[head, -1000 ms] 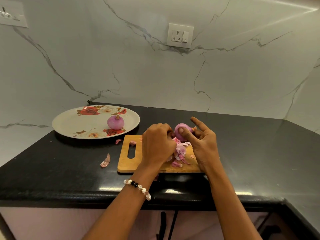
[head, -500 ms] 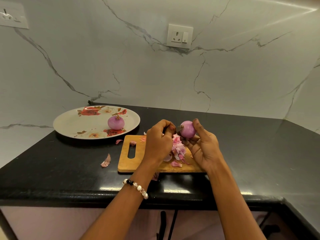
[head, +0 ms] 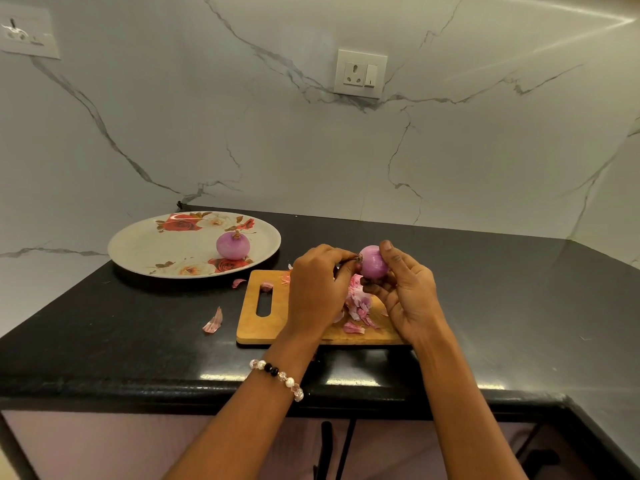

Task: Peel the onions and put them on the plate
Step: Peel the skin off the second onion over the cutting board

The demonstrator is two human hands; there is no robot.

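Cradling round purple onion in right hand above wooden chopping board, so skins are landing there; left hand pinching its dry root end, exposing remaining skin.

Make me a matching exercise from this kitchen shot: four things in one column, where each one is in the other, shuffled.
1. onion with stem
2. peeled onion
3. pile of peels
4. stray peel

A. on the cutting board
B. on the plate
C. on the bare counter
D. in the right hand

Pairs: 1-B, 2-D, 3-A, 4-C
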